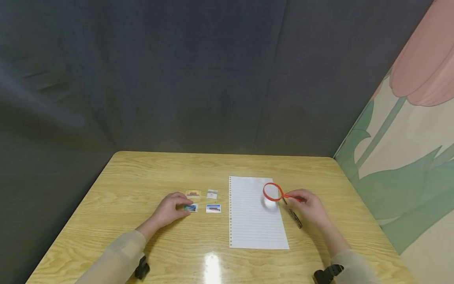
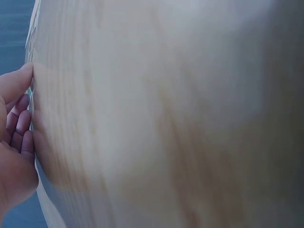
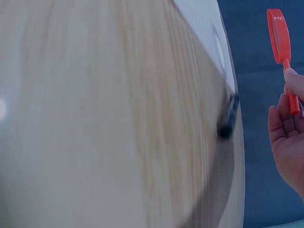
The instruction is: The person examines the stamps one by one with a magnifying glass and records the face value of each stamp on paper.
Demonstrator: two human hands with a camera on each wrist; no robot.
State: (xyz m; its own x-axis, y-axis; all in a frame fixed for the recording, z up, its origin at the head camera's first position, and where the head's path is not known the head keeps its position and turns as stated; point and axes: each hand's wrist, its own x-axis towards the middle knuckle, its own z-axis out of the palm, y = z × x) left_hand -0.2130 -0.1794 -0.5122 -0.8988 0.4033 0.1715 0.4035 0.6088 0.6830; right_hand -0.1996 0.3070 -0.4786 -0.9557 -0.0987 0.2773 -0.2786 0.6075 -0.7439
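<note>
Two bare hands show in my head feed, both over a light wood-grain table (image 1: 170,167). On my left hand (image 1: 169,210) the thumb and forefinger stand slightly apart around a small blue-green printed card (image 1: 193,208); I cannot tell whether they pinch its edges or only touch it. Just beyond sits a small yellow printed card (image 1: 193,193), and to the right of this pair are a pale grey printed card (image 1: 212,194) and a blue-and-white printed card (image 1: 213,208). My right hand (image 1: 309,206) pinches the handle of a round red-rimmed magnifying glass (image 1: 283,195), raised so the lens hangs above the right side of a white ruled sheet with punched holes (image 1: 252,225). A slim black pen (image 1: 295,218) lies slanted near that sheet's right edge.
</note>
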